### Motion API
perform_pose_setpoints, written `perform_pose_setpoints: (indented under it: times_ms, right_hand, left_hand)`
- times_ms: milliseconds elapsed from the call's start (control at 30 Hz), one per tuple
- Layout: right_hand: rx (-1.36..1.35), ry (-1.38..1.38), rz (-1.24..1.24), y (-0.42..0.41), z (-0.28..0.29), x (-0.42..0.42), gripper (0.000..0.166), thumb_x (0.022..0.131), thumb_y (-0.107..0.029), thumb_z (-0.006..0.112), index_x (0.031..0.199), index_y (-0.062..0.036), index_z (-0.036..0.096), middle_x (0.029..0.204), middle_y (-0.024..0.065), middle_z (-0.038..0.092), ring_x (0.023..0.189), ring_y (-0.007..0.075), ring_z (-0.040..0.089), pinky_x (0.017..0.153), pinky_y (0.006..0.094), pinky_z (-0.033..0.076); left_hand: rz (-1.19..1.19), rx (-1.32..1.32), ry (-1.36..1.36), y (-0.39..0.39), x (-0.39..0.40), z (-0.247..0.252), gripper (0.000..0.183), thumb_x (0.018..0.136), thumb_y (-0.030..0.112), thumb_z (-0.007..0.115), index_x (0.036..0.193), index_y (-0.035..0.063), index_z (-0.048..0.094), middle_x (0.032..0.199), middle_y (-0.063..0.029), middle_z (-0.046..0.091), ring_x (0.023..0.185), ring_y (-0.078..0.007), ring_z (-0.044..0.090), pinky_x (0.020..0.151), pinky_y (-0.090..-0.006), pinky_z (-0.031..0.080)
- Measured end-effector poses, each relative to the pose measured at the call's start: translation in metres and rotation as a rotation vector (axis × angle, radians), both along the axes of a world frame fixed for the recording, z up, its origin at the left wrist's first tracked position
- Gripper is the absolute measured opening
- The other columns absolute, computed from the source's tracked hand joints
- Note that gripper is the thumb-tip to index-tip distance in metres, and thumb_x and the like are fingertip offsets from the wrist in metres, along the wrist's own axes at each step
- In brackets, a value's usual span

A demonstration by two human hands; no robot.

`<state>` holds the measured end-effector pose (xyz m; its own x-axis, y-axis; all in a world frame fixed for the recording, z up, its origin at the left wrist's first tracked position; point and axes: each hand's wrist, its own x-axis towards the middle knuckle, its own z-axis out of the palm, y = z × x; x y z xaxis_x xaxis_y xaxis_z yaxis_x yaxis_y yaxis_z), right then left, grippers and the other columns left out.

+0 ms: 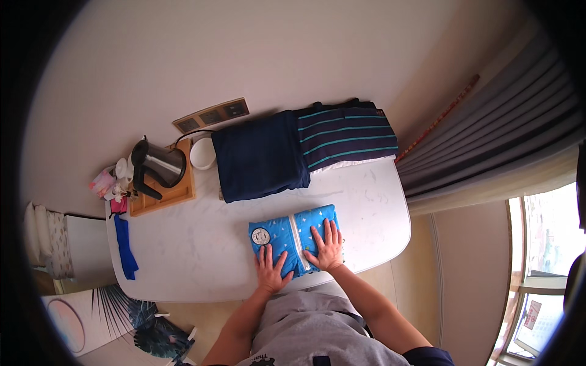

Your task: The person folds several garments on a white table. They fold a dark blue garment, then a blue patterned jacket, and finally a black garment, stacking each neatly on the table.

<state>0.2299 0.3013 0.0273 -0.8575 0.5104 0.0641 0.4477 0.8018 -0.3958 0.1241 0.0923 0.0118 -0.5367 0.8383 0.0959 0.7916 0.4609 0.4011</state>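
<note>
A folded bright blue jacket [279, 227] with a white zip and small pale shapes lies at the front edge of the white table [183, 256]. A round badge [261, 236] sits on its upper left part. My left hand [271, 270] rests flat on the jacket's lower left, fingers spread. On the right half, my right hand [328, 249] presses palm down, its fingers also apart. Neither hand grips the cloth. Beyond the jacket are a folded dark navy garment [261, 155] and a folded striped garment [348, 137] with teal lines.
At the left stand an electric kettle [158, 162] on a wooden tray [190, 190] and a white bowl [203, 153]. A blue strip of cloth [124, 247] lies by the left edge. Wall sockets [210, 116] are behind. A grey curtain [485, 123] hangs at the right.
</note>
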Motion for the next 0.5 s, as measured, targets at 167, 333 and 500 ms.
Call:
perform_pose_setpoints:
  times_ms: [167,333,500]
  right_hand:
    - [-0.038,0.023,-0.050,0.000,-0.005,0.000,0.092,0.072,-0.064,0.058,0.144,-0.0131,0.034,0.150,0.0267,0.021,0.138,0.0437,0.021,0.107,0.0582,0.021]
    - [-0.042,0.031,-0.063,0.002,-0.003,-0.001,0.092,0.072,-0.067,0.057,0.144,-0.0129,0.035,0.149,0.0264,0.022,0.137,0.0434,0.023,0.108,0.0562,0.020]
    - [-0.226,0.173,-0.148,0.006,0.003,0.000,0.086,0.073,-0.062,0.058,0.140,-0.0108,0.040,0.146,0.0228,0.030,0.134,0.0402,0.029,0.107,0.0554,0.021]
  left_hand:
    - [-0.019,-0.017,-0.027,-0.001,0.001,-0.005,0.067,0.077,0.053,0.059,0.136,0.0224,0.048,0.151,-0.0248,0.018,0.136,-0.0478,0.018,0.103,-0.0665,0.017]
    - [-0.025,-0.026,-0.055,0.000,0.001,0.004,0.066,0.078,0.052,0.058,0.137,0.0240,0.047,0.151,-0.0241,0.019,0.136,-0.0463,0.019,0.103,-0.0664,0.016]
    - [-0.062,-0.021,-0.158,0.000,-0.014,0.042,0.060,0.078,0.039,0.064,0.134,0.0240,0.051,0.150,-0.0199,0.025,0.135,-0.0422,0.026,0.104,-0.0656,0.017]
